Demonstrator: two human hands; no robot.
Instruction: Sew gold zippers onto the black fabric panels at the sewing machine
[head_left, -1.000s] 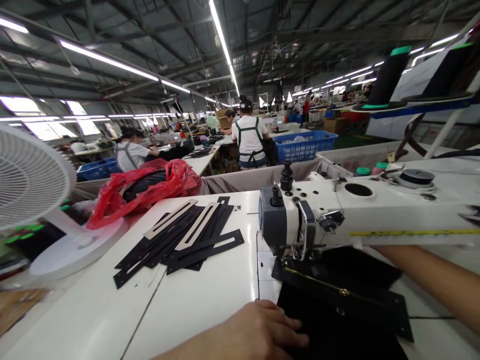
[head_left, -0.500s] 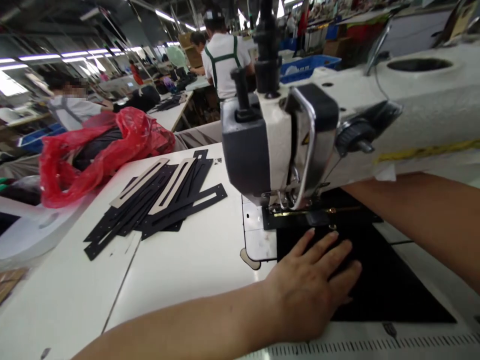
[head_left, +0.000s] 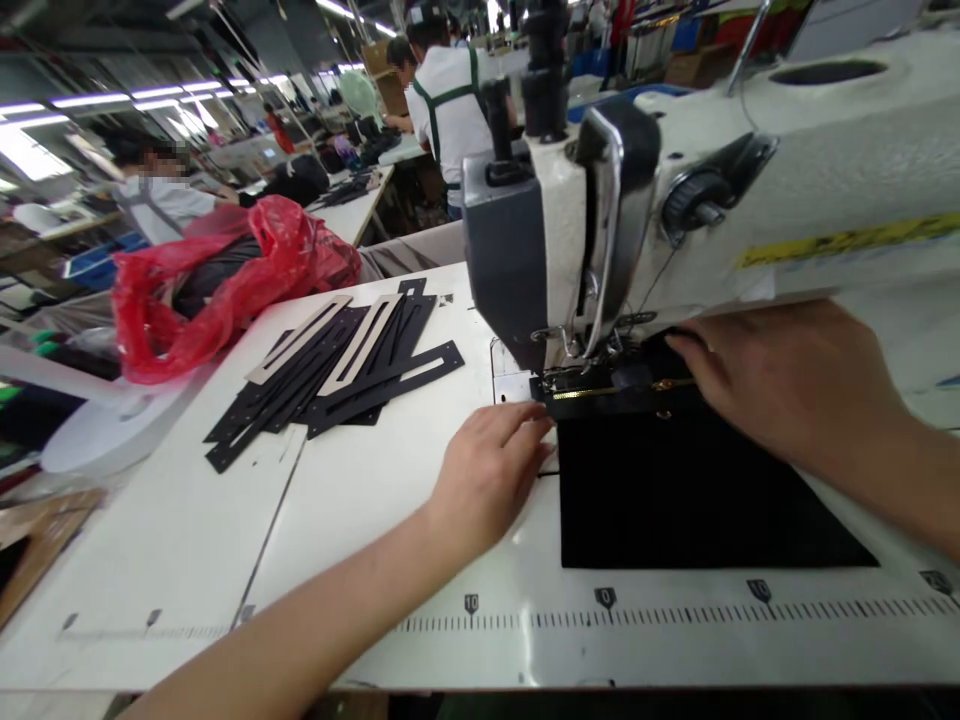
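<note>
A black fabric panel (head_left: 675, 500) with a gold-toothed zipper (head_left: 592, 393) along its far edge lies under the head of a sewing machine (head_left: 555, 260). My left hand (head_left: 487, 470) is closed at the panel's left far corner, its fingertips pinching the end of the zipper strip beside the presser foot. My right hand (head_left: 787, 380) reaches beneath the machine arm, thumb and fingers closed on the black material just beyond the zipper pull (head_left: 663, 384). The needle area is partly hidden behind metal guards, and the right fingertips are mostly covered by the fabric.
Black and beige slotted strips (head_left: 337, 375) are piled left of the machine. Behind them sits a red plastic bag (head_left: 232, 275) with dark contents. A printed ruler (head_left: 540, 621) runs along the table's front. Co-workers (head_left: 450, 110) stand and sit farther back.
My left hand has slid left off the panel's surface to its left corner. My right hand has come into view at the material's far right side. The camera view has shifted.
</note>
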